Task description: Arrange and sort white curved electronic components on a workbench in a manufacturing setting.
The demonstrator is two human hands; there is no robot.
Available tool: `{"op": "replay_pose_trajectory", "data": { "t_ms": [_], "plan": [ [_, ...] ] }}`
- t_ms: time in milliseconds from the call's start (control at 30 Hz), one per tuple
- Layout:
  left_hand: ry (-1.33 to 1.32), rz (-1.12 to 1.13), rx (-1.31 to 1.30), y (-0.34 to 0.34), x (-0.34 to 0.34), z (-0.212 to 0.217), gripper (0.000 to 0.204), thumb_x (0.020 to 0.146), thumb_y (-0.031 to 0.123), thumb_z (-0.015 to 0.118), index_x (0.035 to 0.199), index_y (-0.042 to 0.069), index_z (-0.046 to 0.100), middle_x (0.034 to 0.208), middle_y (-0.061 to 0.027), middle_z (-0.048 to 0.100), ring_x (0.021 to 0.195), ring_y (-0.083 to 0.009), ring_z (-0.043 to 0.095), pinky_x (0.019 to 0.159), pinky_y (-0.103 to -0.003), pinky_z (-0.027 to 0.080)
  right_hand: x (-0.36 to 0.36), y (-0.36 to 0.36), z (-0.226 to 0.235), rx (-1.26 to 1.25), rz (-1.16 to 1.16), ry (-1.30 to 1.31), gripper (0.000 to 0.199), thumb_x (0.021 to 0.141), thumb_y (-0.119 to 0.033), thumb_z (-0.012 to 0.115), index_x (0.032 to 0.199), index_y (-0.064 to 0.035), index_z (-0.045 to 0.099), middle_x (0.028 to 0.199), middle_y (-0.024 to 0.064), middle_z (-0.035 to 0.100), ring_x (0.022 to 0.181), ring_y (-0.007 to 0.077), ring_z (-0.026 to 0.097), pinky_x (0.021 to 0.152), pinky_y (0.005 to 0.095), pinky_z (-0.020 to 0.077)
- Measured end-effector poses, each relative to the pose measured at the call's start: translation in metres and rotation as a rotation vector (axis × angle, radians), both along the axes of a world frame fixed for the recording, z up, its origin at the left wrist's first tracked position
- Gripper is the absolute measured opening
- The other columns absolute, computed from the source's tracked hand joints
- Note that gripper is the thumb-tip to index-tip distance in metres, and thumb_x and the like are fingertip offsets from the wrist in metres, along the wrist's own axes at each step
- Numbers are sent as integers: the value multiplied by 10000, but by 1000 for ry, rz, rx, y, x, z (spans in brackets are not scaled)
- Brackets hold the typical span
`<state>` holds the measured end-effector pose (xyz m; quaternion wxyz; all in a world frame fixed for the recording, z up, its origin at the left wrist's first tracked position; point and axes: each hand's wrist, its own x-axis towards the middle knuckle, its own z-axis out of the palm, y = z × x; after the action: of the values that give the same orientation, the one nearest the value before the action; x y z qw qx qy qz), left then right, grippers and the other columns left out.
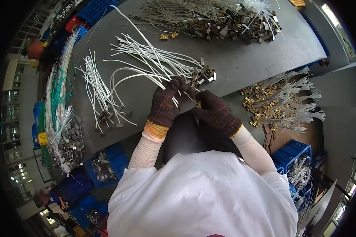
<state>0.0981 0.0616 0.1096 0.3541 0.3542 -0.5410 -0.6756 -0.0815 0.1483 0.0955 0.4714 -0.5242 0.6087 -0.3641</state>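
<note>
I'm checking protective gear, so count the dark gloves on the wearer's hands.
2: one on the left hand, which holds white tubes; one on the right hand, beside it. Neither is hidden.

Grey metal table (257, 59): one. My left hand (165, 102) and right hand (218, 112), in dark maroon knitted gloves (162, 112): two. Bundles of thick white strands (146, 51), toward the table's near and left edges: two; strands too tangled for me to count. Small brass-coloured pieces (164, 37), toward the far edge: two.
</note>
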Motion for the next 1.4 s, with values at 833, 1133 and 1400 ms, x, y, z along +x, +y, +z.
{"op": "replay_pose_trajectory", "data": {
  "t_ms": [833,1133,1400],
  "plan": [
    [114,230,330,-42,39,-30,347,1001,297,570,1214,26,606,1008,-82,704,881,-161,695,728,-311,582,0,-256,-16,-283,107,859,423,900,-202,608,1291,-69,515,1159,251,592,1007,428,612,832,481,515],
    [464,332,474,-90,45,-60,392,986,203,561,1288,-41,511,1135,-178,647,1048,-306,650,924,-422,544,11,-315,-48,-437,243,903,199,865,-197,618,939,-17,658,1052,204,631,989,380,624,839,448,509],
    [800,382,661,-144,-43,-75,298,1004,165,454,1216,-31,525,1158,-203,616,1062,-356,612,960,-489,512,-48,-176,-43,-381,356,301,193,929,-116,623,1099,-24,630,923,154,657,848,334,631,732,386,506]
  ]
}}
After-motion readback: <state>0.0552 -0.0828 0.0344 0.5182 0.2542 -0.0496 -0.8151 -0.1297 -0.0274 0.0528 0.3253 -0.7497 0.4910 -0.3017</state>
